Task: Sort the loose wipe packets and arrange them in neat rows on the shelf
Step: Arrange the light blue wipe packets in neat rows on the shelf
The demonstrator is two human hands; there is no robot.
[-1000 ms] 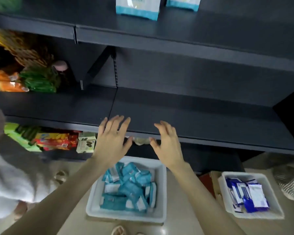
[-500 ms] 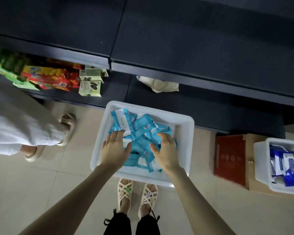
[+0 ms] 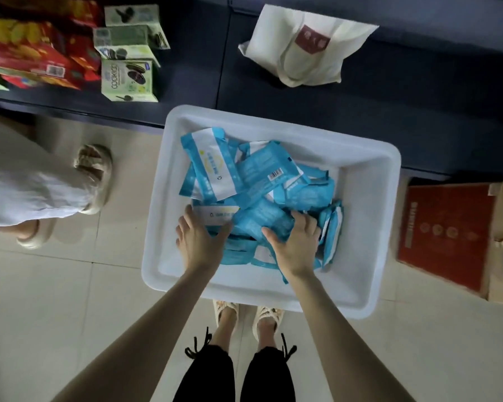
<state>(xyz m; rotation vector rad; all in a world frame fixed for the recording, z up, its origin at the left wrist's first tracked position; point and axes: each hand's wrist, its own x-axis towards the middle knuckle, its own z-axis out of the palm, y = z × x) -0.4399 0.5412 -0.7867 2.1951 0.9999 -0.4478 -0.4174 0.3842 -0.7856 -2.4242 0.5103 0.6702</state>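
**Entry: wipe-packet restock, stage: gathering from bin, no rows in view**

Item 1, far left: red snack boxes (image 3: 26,53) and green cookie boxes (image 3: 127,79) on the low dark shelf (image 3: 389,117). Not task stock.

Item 2: a second person's sandalled foot (image 3: 95,178) on the floor tiles, left of the bin.

Item 3: white bin (image 3: 273,126) on the floor against the shelf front. It holds the wipe packets (image 3: 262,181), blue and white, in a loose heap. Faces and backs are mixed and some stand on edge at the right wall.

Item 4: left hand (image 3: 199,242), fingers spread flat on the near left of the heap, the tips touching a white-faced packet.

Item 5: right hand (image 3: 295,245), thumb out, fingers bent down into the heap. Whether they close round a packet cannot be told.

Item 6: cream tote bag (image 3: 308,44) lying on the shelf above the bin.

Item 7, far right: red carton (image 3: 445,233) on the floor.

Status, as judged: no blue packet shows on any shelf surface in view, and all visible stock is unsorted in the bin. Outstanding: lift a batch, square the faces one way, set rows on the shelf.
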